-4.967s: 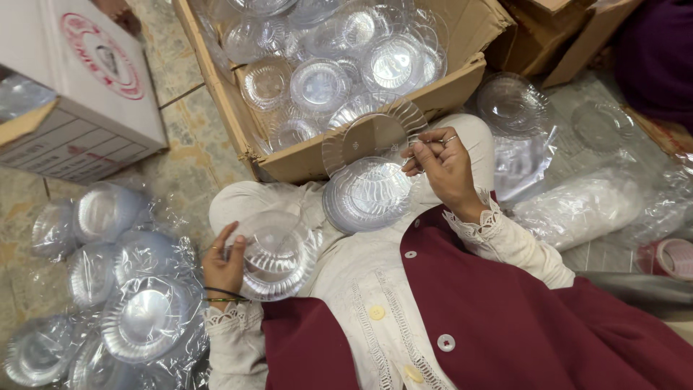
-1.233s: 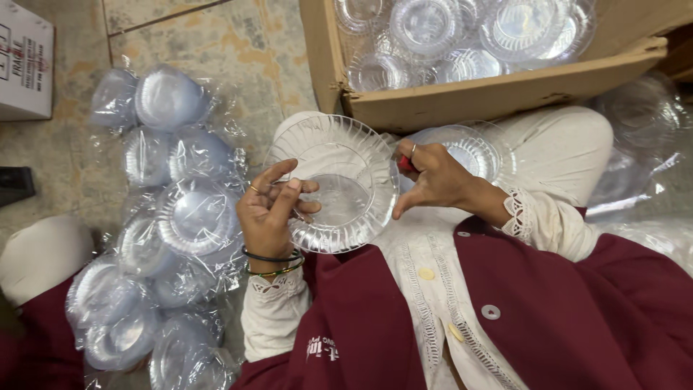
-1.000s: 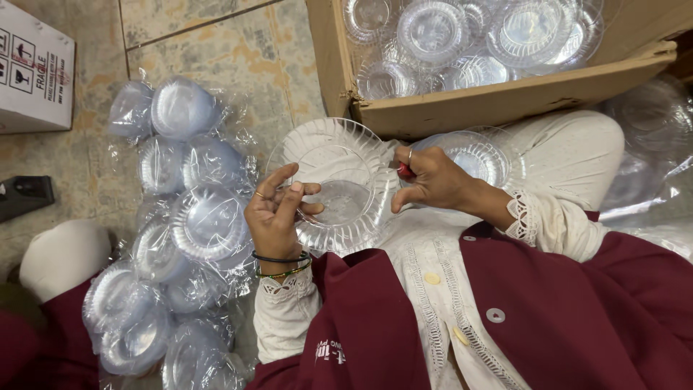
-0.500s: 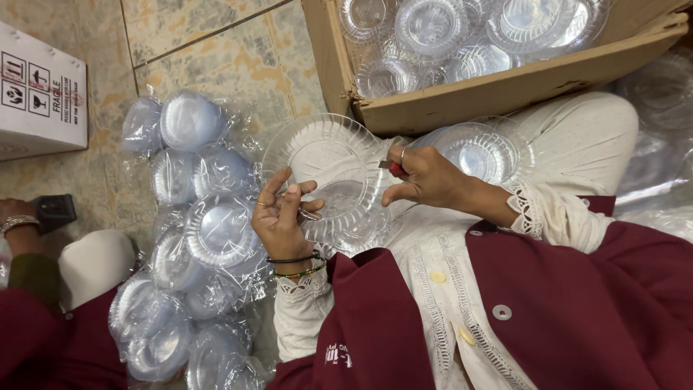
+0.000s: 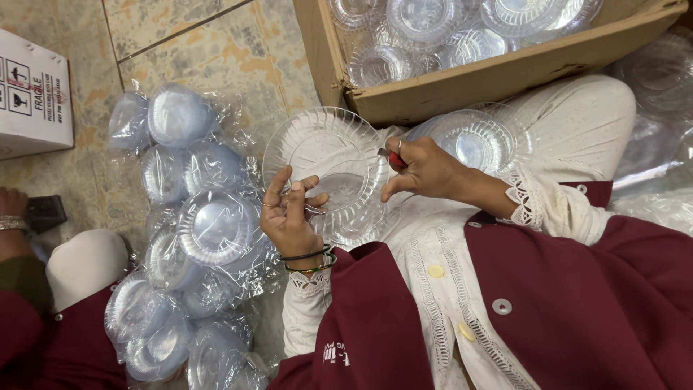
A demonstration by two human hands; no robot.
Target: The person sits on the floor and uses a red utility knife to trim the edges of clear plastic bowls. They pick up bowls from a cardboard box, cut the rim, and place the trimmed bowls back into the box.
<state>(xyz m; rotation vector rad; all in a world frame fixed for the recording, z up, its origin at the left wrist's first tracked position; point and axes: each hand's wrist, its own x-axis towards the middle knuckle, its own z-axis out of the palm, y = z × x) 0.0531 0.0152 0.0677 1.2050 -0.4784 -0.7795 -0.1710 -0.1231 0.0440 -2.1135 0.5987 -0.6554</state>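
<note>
The left hand [image 5: 289, 217] gripped the lower edge of 1 clear ribbed plastic plate [image 5: 326, 170] held above the lap. The right hand [image 5: 422, 170] pinched its right rim together with a small red tool [image 5: 396, 159], just below the cardboard box [image 5: 491, 76].

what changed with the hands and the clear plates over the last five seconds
Five seconds ago each hand held its own stack of plates, apart. Now the left hand and right hand have come together on one clear ribbed plastic plate, the right pinching a small red tool at its rim. A second plate lies on the lap. The cardboard box remains full.
</note>
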